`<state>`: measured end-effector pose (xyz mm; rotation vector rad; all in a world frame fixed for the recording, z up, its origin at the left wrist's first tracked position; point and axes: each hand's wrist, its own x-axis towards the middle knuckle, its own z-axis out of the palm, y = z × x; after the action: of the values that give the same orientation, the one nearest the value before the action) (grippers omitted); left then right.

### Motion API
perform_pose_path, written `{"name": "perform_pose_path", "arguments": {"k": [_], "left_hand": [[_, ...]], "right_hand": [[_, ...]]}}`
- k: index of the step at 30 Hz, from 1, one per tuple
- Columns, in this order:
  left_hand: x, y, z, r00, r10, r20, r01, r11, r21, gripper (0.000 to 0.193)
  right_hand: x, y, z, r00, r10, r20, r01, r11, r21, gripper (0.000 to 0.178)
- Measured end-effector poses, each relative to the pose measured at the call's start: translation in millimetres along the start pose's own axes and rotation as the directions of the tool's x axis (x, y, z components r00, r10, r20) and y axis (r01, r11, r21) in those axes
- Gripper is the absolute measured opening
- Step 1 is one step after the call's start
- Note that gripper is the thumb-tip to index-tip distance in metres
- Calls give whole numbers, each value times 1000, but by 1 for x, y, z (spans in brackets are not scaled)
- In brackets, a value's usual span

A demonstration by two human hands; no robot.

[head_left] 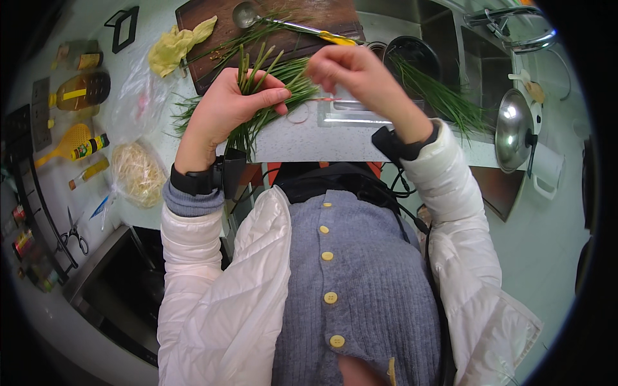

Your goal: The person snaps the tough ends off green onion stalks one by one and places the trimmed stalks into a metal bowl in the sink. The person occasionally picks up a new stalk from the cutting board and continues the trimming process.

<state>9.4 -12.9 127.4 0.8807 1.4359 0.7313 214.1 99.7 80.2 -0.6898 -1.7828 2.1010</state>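
Note:
My left hand point(232, 106) is closed around several green chive stems point(252, 72), their cut ends sticking up past the thumb. More chives point(293, 80) lie beneath and beside it on the counter. To its right, my right hand point(351, 72) hangs over the counter with fingers curled together, slightly blurred. Whether anything is between those fingertips cannot be made out. A thin reddish strip point(327, 99) shows just below them, and a loose pinkish loop point(297, 114) lies by the chives.
Behind is a dark wooden cutting board point(222, 29) with a ladle point(246, 14) and chive bits; a yellow cloth point(180, 46) lies at its left. Rightward are a clear tray point(354, 117), a black bowl point(418, 56), more chives point(444, 96), and a pot lid point(512, 128). Bagged noodles point(136, 174) sit left.

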Motion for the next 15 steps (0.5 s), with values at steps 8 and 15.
{"name": "perform_pose_path", "arguments": {"k": [8,15], "left_hand": [[-10,-10,-10,992,29,-126,-31,999,-17,16],[-57,0,-53,909,-28,-416,32,1000,1,13]], "right_hand": [[25,5,6,993,-61,-103,73,990,121,29],[80,40,-9,972,-220,-83,176,917,-358,22]]}}
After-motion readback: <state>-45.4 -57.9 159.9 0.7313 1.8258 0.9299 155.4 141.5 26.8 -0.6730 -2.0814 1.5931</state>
